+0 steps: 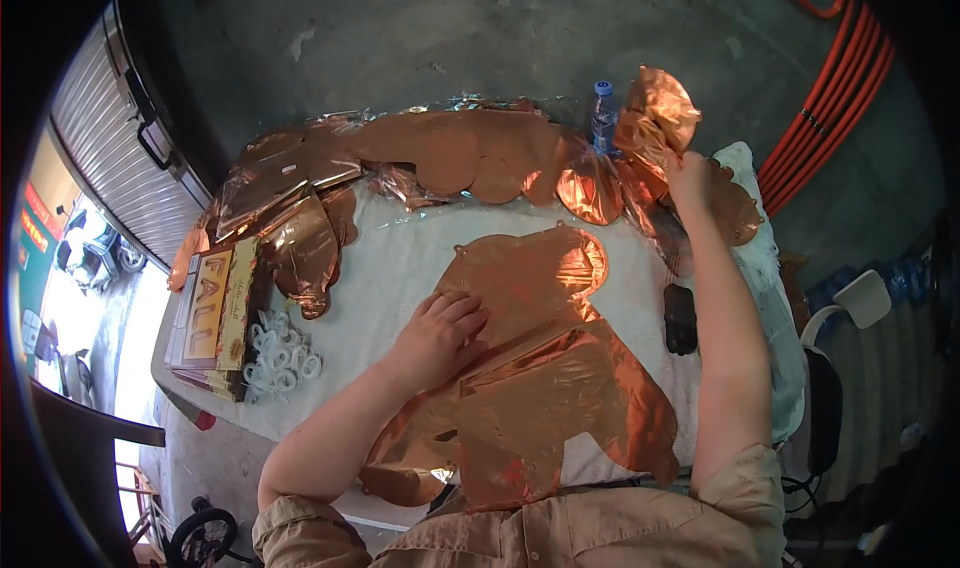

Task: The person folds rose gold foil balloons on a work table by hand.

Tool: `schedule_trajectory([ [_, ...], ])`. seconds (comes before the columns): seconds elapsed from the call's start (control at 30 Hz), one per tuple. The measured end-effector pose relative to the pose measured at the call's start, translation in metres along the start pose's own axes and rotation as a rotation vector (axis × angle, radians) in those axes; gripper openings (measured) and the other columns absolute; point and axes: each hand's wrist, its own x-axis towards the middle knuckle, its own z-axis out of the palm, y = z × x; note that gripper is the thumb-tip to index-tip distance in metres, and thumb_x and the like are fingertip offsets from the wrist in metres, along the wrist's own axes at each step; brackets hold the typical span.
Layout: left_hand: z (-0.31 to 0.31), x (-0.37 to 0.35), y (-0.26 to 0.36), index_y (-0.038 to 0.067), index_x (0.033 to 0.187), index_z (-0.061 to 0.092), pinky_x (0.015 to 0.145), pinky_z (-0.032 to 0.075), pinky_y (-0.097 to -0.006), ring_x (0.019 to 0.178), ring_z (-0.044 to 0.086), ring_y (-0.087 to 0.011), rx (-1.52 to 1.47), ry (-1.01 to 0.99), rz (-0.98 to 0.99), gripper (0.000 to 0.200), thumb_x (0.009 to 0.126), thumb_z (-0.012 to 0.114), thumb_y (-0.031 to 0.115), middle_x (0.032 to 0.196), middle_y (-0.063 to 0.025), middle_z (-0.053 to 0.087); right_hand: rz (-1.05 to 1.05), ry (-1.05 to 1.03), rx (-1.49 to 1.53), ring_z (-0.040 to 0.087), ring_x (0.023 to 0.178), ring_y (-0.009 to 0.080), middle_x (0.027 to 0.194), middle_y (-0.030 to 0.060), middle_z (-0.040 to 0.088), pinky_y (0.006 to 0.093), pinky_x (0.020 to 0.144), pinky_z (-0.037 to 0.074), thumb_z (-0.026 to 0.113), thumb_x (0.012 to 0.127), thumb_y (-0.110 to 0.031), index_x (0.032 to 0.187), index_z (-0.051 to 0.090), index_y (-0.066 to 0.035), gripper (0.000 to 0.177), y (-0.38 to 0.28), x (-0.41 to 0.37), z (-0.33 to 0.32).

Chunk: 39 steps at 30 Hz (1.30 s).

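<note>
A flat copper-coloured foil balloon (520,388) lies in front of me, its lower edge against my shirt. My left hand (440,336) rests on its left part with the fingers lying on the foil, holding nothing. At the back right, my right hand (688,180) is closed on another copper foil balloon (655,113), which stands up crumpled above the table edge. More flat copper foil balloons (440,148) are spread along the back of the table, some in clear film. My right fingertips are partly hidden by the hand itself.
A blue-capped bottle (603,118) stands at the back beside the raised foil. On the white-covered table (390,258) are a black object (680,318) at right, "FALL" boxes (210,308) and white ring-like pieces (280,358) at left. Orange pipes (830,98) run along the wall.
</note>
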Motion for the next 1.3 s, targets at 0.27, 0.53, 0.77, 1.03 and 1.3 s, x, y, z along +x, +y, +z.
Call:
schedule_trajectory([
  [0.27, 0.0, 0.0, -0.001, 0.008, 0.124, 0.058, 0.105, 0.035, -0.0421, 0.126, 0.044, -0.0285, 0.014, 0.016, -0.005, 0.043, 0.085, 0.063, 0.025, 0.131, -0.01, 0.053, -0.515, -0.563, -0.511, 0.065, 0.093, 0.0281, 0.1, 0.0128, 0.066, 0.0385, 0.075, 0.054, 0.054, 0.082, -0.008, 0.095, 0.067, -0.004, 0.019, -0.066, -0.066, 0.055],
  [0.53, 0.0, 0.001, -0.001, 0.007, 0.123, 0.058, 0.104, 0.035, -0.042, 0.125, 0.045, -0.0284, -0.013, 0.026, 0.007, 0.043, 0.083, 0.065, 0.023, 0.129, -0.0098, 0.054, -0.355, -0.631, -0.218, 0.061, 0.101, 0.0336, 0.106, 0.018, 0.063, 0.0444, 0.089, 0.048, 0.06, 0.08, -0.018, 0.099, 0.064, -0.001, 0.026, -0.108, -0.077, 0.034],
  [0.77, 0.001, 0.0, -0.001, 0.007, 0.123, 0.058, 0.104, 0.036, -0.0414, 0.125, 0.046, -0.028, -0.009, 0.038, -0.001, 0.044, 0.083, 0.065, 0.023, 0.129, -0.01, 0.054, -0.254, -0.633, -0.066, 0.066, 0.084, 0.0362, 0.095, 0.0194, 0.066, 0.0451, 0.076, 0.054, 0.06, 0.08, -0.02, 0.083, 0.068, -0.002, 0.02, -0.154, -0.089, 0.059],
  [1.03, 0.002, 0.0, -0.002, 0.007, 0.125, 0.056, 0.105, 0.034, -0.0417, 0.126, 0.045, -0.0283, -0.01, 0.014, -0.004, 0.045, 0.084, 0.063, 0.024, 0.131, -0.01, 0.053, -0.059, -0.552, 0.32, 0.064, 0.064, 0.0238, 0.07, 0.0146, 0.066, 0.0348, 0.059, 0.05, 0.069, 0.073, -0.014, 0.071, 0.067, 0.001, 0.015, -0.116, -0.08, 0.089],
  [1.3, 0.003, 0.001, -0.002, 0.007, 0.121, 0.058, 0.106, 0.033, -0.0419, 0.127, 0.044, -0.0282, -0.029, 0.015, -0.013, 0.041, 0.084, 0.063, 0.025, 0.132, -0.0099, 0.052, 0.361, -0.612, 0.845, 0.055, 0.063, 0.0114, 0.066, 0.002, 0.056, 0.0297, 0.057, 0.044, 0.073, 0.076, -0.009, 0.073, 0.058, -0.005, 0.016, -0.101, -0.078, 0.093],
])
